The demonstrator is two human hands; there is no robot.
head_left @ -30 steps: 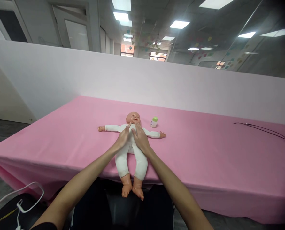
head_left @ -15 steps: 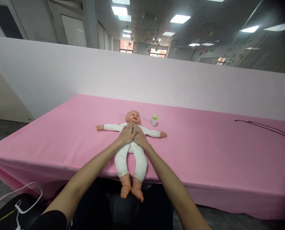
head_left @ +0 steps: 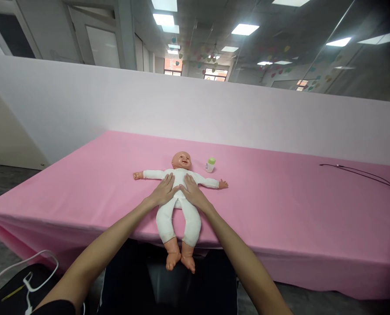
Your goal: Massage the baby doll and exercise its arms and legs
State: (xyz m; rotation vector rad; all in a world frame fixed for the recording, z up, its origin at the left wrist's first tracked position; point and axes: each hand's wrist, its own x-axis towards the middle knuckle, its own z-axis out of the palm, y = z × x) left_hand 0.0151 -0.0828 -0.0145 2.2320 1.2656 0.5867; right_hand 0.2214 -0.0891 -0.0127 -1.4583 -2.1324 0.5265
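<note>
A baby doll [head_left: 179, 218] with a white cloth body lies on its back, head toward the wall, arms spread and feet past the table's front edge. My left hand [head_left: 164, 190] rests flat on the left side of its torso, fingers stretched out. On the right side of the torso lies my right hand [head_left: 193, 191], also flat and open. The thumbs nearly meet at the doll's middle, and white cloth shows between the hands. Beside the doll's head stands a small white bottle [head_left: 210, 165] with a green cap.
A pink cloth [head_left: 280, 210] covers the table and hangs over its front. A thin dark cable [head_left: 368, 175] lies at the right. Behind rises a white low wall [head_left: 214, 111] with glass above. A white cable [head_left: 34, 284] lies on a black surface at lower left.
My hands have moved apart from the middle of the doll's chest, each sliding outward to its own side and slightly down. The doll and bottle stay in place.
</note>
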